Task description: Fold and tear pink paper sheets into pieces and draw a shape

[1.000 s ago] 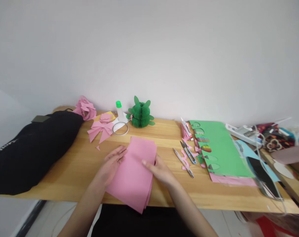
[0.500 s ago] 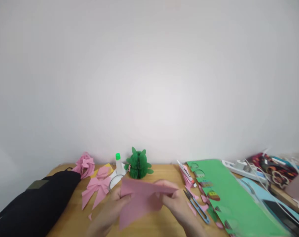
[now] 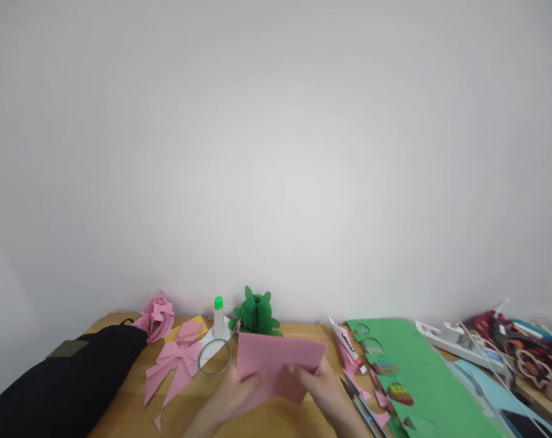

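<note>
A sheet of pink paper point(image 3: 280, 353) is held up between my two hands over the wooden table. My left hand point(image 3: 239, 389) pinches its lower left part, thumb in front and fingers behind. At the right, my right hand point(image 3: 315, 383) grips the sheet the same way, its thumb pointing inward. The paper's top edge is straight, and its lower part slants back beneath the thumbs. Behind the sheet, partly covered by it, stands a green honeycomb paper figure point(image 3: 256, 313). To the left lie a pink paper bow point(image 3: 179, 365) and a clear ring point(image 3: 214, 358).
A glue stick point(image 3: 219, 319) and crumpled pink paper point(image 3: 156, 315) stand at the back left, near a black bag point(image 3: 70, 383). On the right are thread snips point(image 3: 360, 404), a glue tube point(image 3: 348, 347), pink scraps, green sheets point(image 3: 440, 377) and a power strip point(image 3: 458, 345).
The pink paper has tilted up, so more of its front face shows. My hands have come a little closer together, and the whole view has shifted slightly upward.
</note>
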`<state>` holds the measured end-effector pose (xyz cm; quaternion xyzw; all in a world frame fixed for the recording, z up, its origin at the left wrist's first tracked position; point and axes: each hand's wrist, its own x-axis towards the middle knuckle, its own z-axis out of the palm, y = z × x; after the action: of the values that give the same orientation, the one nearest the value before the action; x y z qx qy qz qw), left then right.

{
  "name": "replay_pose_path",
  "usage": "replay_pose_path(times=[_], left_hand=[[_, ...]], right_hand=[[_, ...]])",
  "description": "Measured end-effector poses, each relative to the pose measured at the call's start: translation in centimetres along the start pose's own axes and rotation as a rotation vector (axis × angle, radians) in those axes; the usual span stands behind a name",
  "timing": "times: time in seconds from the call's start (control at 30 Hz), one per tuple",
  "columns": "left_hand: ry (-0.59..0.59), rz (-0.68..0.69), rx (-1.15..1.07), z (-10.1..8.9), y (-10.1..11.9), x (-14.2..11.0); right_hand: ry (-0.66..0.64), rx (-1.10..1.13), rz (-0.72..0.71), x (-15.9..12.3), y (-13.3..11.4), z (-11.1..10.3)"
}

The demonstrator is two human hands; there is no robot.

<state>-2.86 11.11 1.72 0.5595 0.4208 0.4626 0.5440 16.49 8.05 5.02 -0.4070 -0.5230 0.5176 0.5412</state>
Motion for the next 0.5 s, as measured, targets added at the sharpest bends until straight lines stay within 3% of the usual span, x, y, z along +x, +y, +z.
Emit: replay_pose_path(times=[0.1,0.23,0.33,0.5], left_hand=[[0.070,0.048,0.046,0.1,-0.6,1.6],[0.150,0.039,0.083,0.6,-3.2,1.9],[0.165,0.045,0.089,1.1,-4.1,1.4],[0.179,0.050,0.109,1.8,-3.4,1.4]], right_hand=[[0.118,0.033,-0.061,1.1,0.6,0.2],[0.162,0.028,-0.012,1.8,5.3,0.2],[0.208,0.084,-0.067,2.0,8.4,0.1],[0.242,0.055,-0.100,2.2,8.3,0.0]])
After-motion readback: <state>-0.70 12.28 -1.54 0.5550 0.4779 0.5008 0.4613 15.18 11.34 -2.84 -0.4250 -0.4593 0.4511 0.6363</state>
